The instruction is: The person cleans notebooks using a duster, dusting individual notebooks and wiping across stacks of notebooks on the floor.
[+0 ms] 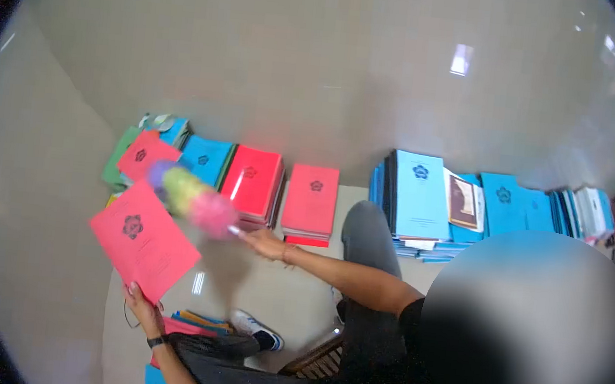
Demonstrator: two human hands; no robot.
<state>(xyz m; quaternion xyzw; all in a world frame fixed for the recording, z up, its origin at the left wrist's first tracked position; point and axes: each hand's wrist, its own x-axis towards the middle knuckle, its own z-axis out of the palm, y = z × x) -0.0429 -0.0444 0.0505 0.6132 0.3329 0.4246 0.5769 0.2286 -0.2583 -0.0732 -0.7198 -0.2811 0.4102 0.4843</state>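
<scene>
My left hand (142,311) grips the lower edge of a pink-red booklet (143,243) with a dark flower emblem, held up and tilted at the left. Closed round the white handle of a multicoloured fluffy duster (192,199) is my right hand (265,243). The duster, blurred by motion, lies just right of the booklet's upper corner, over the stacks behind. Beyond it are a red-pink booklet (141,155), a blue stack (205,158) and a bright red stack (251,179).
A pink stack (312,196) stands left of my knee. Along the wall to the right are a light blue stack (421,199), more blue booklets (500,203) and upright books (590,212). Coloured folders (202,322) lie by my shoe (254,326), near a brown slatted object (315,357).
</scene>
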